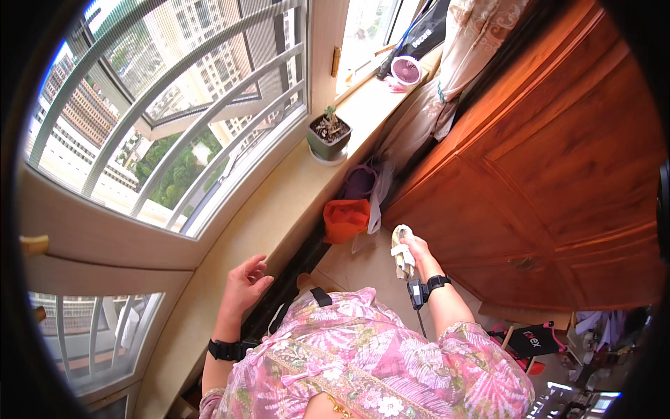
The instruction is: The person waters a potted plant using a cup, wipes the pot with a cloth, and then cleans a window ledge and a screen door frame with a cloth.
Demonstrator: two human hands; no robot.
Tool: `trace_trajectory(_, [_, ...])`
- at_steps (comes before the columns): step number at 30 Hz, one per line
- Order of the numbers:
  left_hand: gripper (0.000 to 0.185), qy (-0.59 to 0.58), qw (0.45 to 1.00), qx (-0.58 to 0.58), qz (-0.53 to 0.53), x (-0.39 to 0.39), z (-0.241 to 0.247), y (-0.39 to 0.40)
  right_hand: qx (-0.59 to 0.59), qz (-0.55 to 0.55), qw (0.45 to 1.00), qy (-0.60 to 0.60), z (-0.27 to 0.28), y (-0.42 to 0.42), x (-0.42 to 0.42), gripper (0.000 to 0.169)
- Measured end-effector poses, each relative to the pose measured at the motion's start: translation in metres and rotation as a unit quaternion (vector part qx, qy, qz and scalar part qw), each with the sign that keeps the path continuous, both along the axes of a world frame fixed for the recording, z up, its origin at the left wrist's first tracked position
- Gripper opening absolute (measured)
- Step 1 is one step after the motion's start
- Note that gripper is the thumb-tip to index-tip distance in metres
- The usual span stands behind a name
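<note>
My right hand [417,248] is closed on a folded, cream-coloured cloth [402,252], which hangs in front of the wooden cabinet and above the tiled floor. My left hand [247,281] is raised near the edge of the pale window sill [256,214], its fingers loosely curled and apart, with nothing in them. A small succulent in a square green pot [330,141] stands on a white saucer on the sill, beyond both hands.
A pink fan [406,70] and a black bag [426,34] are at the sill's far end, beside a tied curtain [473,47]. Below the sill sit an orange bag [346,220] and a purple container [360,180]. A reddish wooden cabinet [549,173] stands at right. Barred windows line the left.
</note>
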State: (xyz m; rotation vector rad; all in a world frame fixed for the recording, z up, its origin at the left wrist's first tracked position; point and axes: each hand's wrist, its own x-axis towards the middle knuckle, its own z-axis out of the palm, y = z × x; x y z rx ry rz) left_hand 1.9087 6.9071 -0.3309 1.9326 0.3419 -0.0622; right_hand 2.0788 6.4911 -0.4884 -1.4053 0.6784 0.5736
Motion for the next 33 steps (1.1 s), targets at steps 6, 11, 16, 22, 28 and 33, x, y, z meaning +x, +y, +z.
trace_trajectory(6, [0.046, 0.006, 0.998, 0.028, -0.055, 0.061, 0.0, 0.011, -0.09, -0.017, 0.989, -0.113, 0.021, 0.018, 0.066, 0.025])
trace_trajectory(11, [0.045, 0.024, 0.997, 0.035, -0.067, 0.095, 0.004, 0.006, -0.146, -0.043, 0.954, -0.258, 0.026, 0.029, 0.17, 0.033])
trace_trajectory(16, [0.045, 0.054, 0.997, 0.053, -0.017, 0.119, 0.004, 0.002, -0.171, -0.038, 0.929, -0.327, 0.042, 0.056, 0.298, 0.041])
trace_trajectory(22, [0.046, 0.102, 0.993, 0.05, 0.04, 0.139, 0.006, -0.008, -0.358, 0.134, 0.856, -0.349, 0.06, 0.097, 0.403, 0.059])
trace_trajectory(28, [0.047, 0.108, 0.992, 0.034, 0.049, 0.148, -0.008, -0.016, -0.537, 0.256, 0.689, -0.414, 0.024, 0.138, 0.359, 0.073])
trace_trajectory(33, [0.047, 0.095, 0.995, 0.024, 0.033, 0.172, -0.01, -0.017, -0.516, 0.27, 0.675, -0.453, 0.046, 0.165, 0.288, 0.061])
